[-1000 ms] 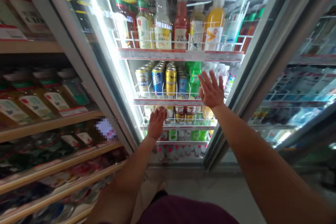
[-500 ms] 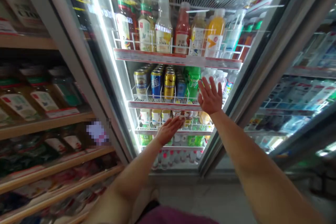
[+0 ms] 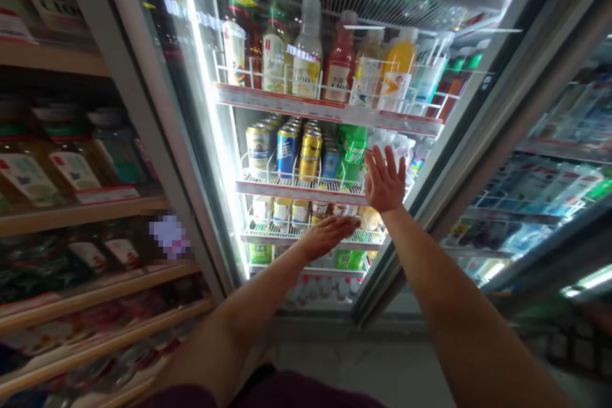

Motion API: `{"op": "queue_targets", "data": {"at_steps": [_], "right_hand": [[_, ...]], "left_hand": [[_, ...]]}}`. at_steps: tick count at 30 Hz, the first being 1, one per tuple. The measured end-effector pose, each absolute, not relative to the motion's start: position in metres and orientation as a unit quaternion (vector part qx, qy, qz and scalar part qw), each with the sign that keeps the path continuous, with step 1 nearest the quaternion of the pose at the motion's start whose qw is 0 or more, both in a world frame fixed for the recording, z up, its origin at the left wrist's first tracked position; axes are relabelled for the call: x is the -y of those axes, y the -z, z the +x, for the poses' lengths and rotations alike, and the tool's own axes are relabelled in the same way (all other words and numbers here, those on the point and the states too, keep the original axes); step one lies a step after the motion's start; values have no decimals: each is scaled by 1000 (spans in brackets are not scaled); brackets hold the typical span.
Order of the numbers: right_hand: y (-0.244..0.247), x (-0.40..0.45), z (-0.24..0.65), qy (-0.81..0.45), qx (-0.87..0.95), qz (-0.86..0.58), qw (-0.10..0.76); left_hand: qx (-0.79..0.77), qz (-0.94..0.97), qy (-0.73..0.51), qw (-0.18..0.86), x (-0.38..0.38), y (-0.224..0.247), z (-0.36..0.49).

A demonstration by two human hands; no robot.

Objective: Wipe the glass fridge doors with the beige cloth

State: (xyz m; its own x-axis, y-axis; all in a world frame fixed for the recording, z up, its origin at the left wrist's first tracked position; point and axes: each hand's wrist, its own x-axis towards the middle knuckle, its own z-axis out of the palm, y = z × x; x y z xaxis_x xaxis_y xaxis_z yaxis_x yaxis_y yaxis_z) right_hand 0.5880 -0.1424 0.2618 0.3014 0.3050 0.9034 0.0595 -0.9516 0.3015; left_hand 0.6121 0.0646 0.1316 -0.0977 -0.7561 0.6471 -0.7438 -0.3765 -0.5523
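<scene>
My right hand [image 3: 386, 183] is raised with its fingers spread, palm toward the lit drinks fridge. It overlaps clear bottles beside a green bottle [image 3: 354, 152]; I cannot tell if it touches the glass. Lower and to the left, my left hand [image 3: 329, 237] is stretched out flat, fingers pointing right. It lies in front of the lower wire shelf [image 3: 268, 233] and hides part of its cups and cans. Beer cans in gold [image 3: 310, 157], blue [image 3: 286, 154] and white [image 3: 259, 152] stand in rows above my left hand. Neither hand visibly holds anything.
Juice bottles [image 3: 338, 67] line the upper shelf. The fridge's metal frame [image 3: 471, 146] slopes down on the right, with another stocked cooler beyond it. To the left, wooden shelves [image 3: 95, 213] carry more bottles. Reflections show on the glass. The floor [image 3: 329, 357] is below.
My left hand has moved right, closer beneath my right hand. The right hand stays nearly in place, fingers still spread. The view has tilted slightly.
</scene>
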Motion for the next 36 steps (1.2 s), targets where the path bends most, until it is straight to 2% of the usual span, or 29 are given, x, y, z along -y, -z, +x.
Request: {"op": "queue_targets", "data": {"at_steps": [5, 7, 10, 14, 16, 22, 25, 30, 32, 36], "right_hand": [[-262, 143, 589, -584, -115, 797, 101], [-262, 143, 589, -585, -115, 796, 101], [-262, 142, 588, -590, -121, 792, 102], [-262, 142, 587, -582, -127, 799, 84], [-262, 143, 588, -581, -128, 799, 79], [-261, 143, 587, -589, -119, 793, 102], [-261, 142, 587, -602, -128, 782, 96], [-261, 141, 589, -607, -124, 778, 103], [-261, 142, 589, -610, -125, 775, 106], [-262, 142, 587, -624, -134, 760, 125]], "left_hand": [[-440, -707, 546, -97, -70, -205, 628], [-402, -714, 559, -127, -72, -220, 632], [-423, -714, 545, -124, -73, -192, 626], [-554, -652, 516, -41, -75, -135, 612], [-545, -660, 515, -39, -75, -139, 611], [-375, -707, 582, -141, -74, -218, 628], [-394, -712, 568, -122, -76, -196, 627], [-541, -704, 459, 22, -73, -117, 615], [-548, -709, 441, 47, -68, -117, 614], [-501, -718, 483, 2, -59, -166, 621]]}}
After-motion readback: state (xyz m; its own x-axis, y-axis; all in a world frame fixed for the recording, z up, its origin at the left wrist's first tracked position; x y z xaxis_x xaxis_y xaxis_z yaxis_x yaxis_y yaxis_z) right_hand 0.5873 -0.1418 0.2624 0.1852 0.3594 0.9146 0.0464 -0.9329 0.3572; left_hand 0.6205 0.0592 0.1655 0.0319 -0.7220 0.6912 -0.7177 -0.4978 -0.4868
